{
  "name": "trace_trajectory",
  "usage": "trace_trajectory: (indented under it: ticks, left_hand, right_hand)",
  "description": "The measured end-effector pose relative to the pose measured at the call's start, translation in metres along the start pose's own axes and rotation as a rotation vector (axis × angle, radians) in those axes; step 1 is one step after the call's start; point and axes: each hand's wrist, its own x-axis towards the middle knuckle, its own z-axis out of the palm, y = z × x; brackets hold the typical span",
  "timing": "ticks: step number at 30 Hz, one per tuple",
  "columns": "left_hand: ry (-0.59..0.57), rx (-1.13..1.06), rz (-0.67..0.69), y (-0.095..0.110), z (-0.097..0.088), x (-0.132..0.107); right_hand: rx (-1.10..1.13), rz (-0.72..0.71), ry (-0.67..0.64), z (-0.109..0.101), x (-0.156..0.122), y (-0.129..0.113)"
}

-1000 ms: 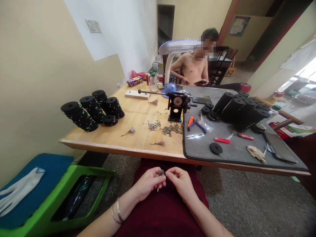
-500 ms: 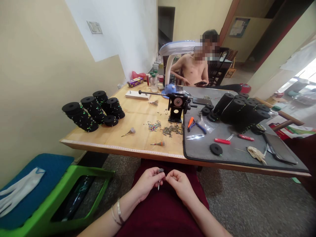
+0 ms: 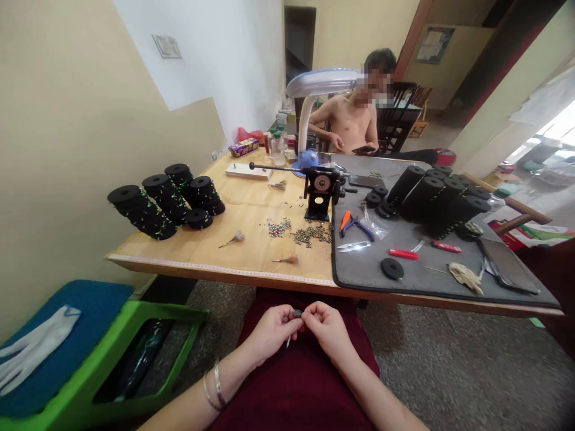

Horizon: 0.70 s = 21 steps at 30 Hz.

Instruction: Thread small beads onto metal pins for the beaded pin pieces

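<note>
Over my lap, below the table edge, my left hand (image 3: 271,330) pinches a small grey tufted piece with a thin stem (image 3: 294,318). My right hand (image 3: 329,326) is closed beside it, its fingertips touching the top of the same piece. Both hands rest above the dark red cloth (image 3: 296,383) on my legs. On the wooden table (image 3: 242,209) lie similar small tufted pieces (image 3: 286,260), a heap of coloured beads (image 3: 279,227) and a heap of small metal parts (image 3: 312,234).
Stacks of black spools (image 3: 162,200) stand at the table's left, more black rolls (image 3: 438,194) on a grey mat (image 3: 404,269) with pliers, scissors and red tools. A black winding device (image 3: 320,191) and lamp (image 3: 321,84) stand mid-table. A person sits at the far end. A green stool (image 3: 103,353) is at my left.
My right hand's fingertips, slightly apart from the piece half a second ago, have closed in against it again. The view has shifted slightly.
</note>
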Motion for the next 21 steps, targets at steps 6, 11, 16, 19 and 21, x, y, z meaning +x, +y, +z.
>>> trace_trajectory:
  ticks: [6,11,16,19,21]
  left_hand:
    - [-0.015,-0.013,-0.009,0.0037,0.0010,-0.0012]
    - [-0.010,-0.103,-0.014,0.0062,-0.0003,-0.0017]
    - [-0.017,-0.119,-0.004,0.0053,-0.0012,-0.0008]
    - [-0.026,-0.111,-0.005,0.0040,-0.0012,-0.0002]
    - [-0.027,-0.098,-0.004,0.0025,-0.0012,0.0000]
  right_hand:
    - [0.041,0.040,0.006,0.0002,0.0009,0.0024]
    - [0.107,0.028,-0.011,-0.0008,0.0014,0.0044]
    - [0.162,0.035,-0.032,-0.0012,0.0021,0.0052]
    - [0.184,0.039,-0.043,-0.0013,0.0020,0.0043]
    - [0.158,0.037,-0.027,-0.0015,0.0016,0.0030]
